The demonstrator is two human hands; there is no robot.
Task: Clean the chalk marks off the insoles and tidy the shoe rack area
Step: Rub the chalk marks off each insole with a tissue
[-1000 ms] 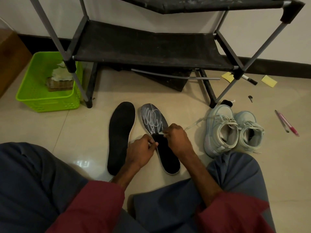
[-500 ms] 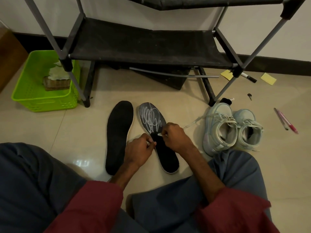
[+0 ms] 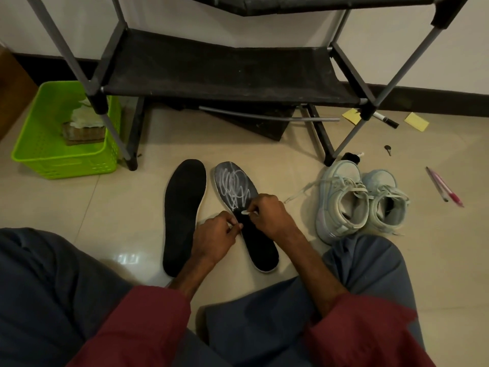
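Your right hand (image 3: 267,218) had crept a little heelward along the marked insole (image 3: 260,247) since the earlier frame, and your left hand (image 3: 214,234) had kept close beside it. Your right fingers pinched a white chalk stick (image 3: 245,212), its tip at the insole's surface, with the chalk marks (image 3: 234,188) just beyond those fingertips. Your left fingers were curled at the insole's left edge; whether they gripped it could not be told. The plain insole (image 3: 182,207) lay just left of your left fingers, and the pale shoes (image 3: 341,202) lay well right of your right fingers.
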